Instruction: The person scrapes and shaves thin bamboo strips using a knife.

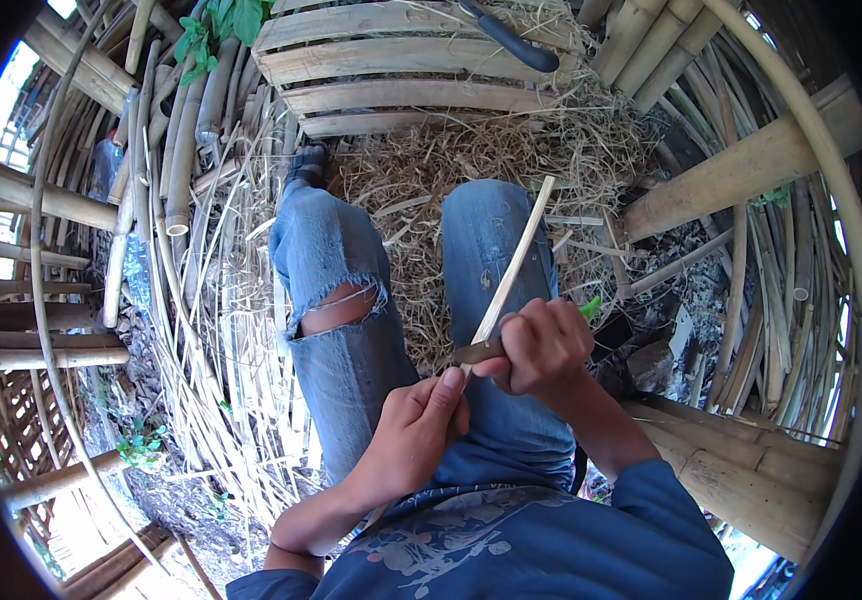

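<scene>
My left hand [416, 430] is closed around the lower part of a pale bamboo strip [518, 262], its thumb pressed along the top. The strip slants up and to the right, over my right thigh. My right hand [548, 345] makes a fist around a knife, whose handle is hidden in the fingers. The short dark knife blade [478, 352] lies across the strip, touching it just beyond my left thumb. A bright green tip [591, 308] sticks out behind my right fist; I cannot tell whether it belongs to the knife.
A slatted bamboo platform [421, 97] stands ahead, a dark curved handle [511, 38] lying on it. Curly shavings [411, 190] cover the ground around my legs. Long thin strips [241, 400] lie at left. Thick bamboo poles [741, 180] flank the right side.
</scene>
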### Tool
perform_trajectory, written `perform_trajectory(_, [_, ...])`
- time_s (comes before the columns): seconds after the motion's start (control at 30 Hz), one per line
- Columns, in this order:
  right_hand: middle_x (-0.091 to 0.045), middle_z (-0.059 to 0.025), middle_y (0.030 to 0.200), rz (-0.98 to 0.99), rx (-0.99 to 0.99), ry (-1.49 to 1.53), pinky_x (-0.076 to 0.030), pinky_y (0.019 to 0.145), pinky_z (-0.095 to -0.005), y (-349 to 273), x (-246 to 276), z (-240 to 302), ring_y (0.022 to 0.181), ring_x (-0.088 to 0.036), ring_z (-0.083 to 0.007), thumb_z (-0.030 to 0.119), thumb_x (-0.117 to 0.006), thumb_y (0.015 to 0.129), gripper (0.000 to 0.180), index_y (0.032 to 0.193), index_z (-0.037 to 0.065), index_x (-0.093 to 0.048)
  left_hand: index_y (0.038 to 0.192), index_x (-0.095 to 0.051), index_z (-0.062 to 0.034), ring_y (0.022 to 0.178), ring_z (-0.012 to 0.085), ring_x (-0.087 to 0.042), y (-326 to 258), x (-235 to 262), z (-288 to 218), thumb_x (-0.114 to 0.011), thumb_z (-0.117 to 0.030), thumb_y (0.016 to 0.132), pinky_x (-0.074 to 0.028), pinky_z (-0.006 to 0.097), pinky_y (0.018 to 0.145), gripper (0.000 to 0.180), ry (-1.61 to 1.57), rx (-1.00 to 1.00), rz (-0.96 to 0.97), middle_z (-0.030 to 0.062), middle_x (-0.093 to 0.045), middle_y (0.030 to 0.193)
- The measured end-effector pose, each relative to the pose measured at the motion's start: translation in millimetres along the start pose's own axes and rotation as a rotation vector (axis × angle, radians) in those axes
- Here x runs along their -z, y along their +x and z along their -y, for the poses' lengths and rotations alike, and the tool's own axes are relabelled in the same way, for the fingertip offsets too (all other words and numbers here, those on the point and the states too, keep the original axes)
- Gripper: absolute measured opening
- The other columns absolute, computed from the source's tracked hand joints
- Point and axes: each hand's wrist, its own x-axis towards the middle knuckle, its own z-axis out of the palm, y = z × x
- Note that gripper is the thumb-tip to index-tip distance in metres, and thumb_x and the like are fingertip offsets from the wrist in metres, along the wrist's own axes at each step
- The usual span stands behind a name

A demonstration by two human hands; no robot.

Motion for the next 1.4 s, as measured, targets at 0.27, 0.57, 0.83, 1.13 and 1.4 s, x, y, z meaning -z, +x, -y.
perform_trajectory(0.27, [-0.046, -0.0072, 0.059, -0.101, -0.375, 0.084, -0.035, 0.045, -0.0356, 6, -5, -50, 0.05, -0.048, -0.0252, 0.033, -0.047, 0.089, 0.033, 0.067, 0.008, -0.047, 0.064, -0.051, -0.0031, 0.047, 0.0042, -0.031, -3, 5, 22, -0.037, -0.04, 0.097, -0.024, 0.023, 0.042, 0.052, 0.04, 0.133, 0.061, -0.004, -0.037, 0.05])
perform_trajectory(0.57, [-0.035, -0.0034, 0.053, 0.137, -0.12, 0.228, -0.031, 0.041, -0.0307, -9, 4, 21, 0.043, -0.039, -0.0182, 0.047, -0.042, 0.091, 0.05, 0.058, 0.01, -0.038, 0.066, -0.052, -0.0005, 0.047, 0.007, -0.035, 4, -2, 25, -0.041, -0.032, 0.097, -0.031, 0.026, 0.044, 0.046, 0.121, -0.16, -0.119, -0.0013, -0.04, 0.05])
perform_trajectory(0.83, [-0.033, -0.0028, 0.052, 0.07, -0.056, 0.033, -0.028, 0.039, -0.0297, -10, 0, 6, 0.043, -0.037, -0.0172, 0.05, -0.037, 0.092, 0.053, 0.056, 0.011, -0.036, 0.066, -0.054, 0.0013, 0.045, 0.0107, -0.041, 2, -5, 21, -0.042, -0.03, 0.097, -0.036, 0.031, 0.045, 0.045, 0.308, -0.236, -0.233, 0.0063, -0.045, 0.048])
perform_trajectory(1.13, [-0.035, -0.0043, 0.055, 0.085, -0.023, -0.072, -0.031, 0.042, -0.0316, -7, 1, -4, 0.046, -0.039, -0.0209, 0.053, -0.031, 0.092, 0.055, 0.06, 0.01, -0.041, 0.066, -0.053, 0.0017, 0.047, 0.01, -0.037, -3, 2, 13, -0.041, -0.032, 0.097, -0.033, 0.029, 0.045, 0.047, 0.329, -0.198, -0.206, 0.0041, -0.042, 0.05])
perform_trajectory(1.4, [-0.031, -0.0008, 0.052, -0.046, 0.057, -0.138, -0.026, 0.039, -0.027, -7, -7, -23, 0.044, -0.033, -0.0148, 0.056, -0.031, 0.092, 0.057, 0.054, 0.013, -0.033, 0.065, -0.051, 0.0012, 0.05, 0.0091, -0.036, -5, 5, 13, -0.04, -0.033, 0.097, -0.033, 0.027, 0.047, 0.048, 0.249, -0.11, -0.156, 0.0028, -0.042, 0.052])
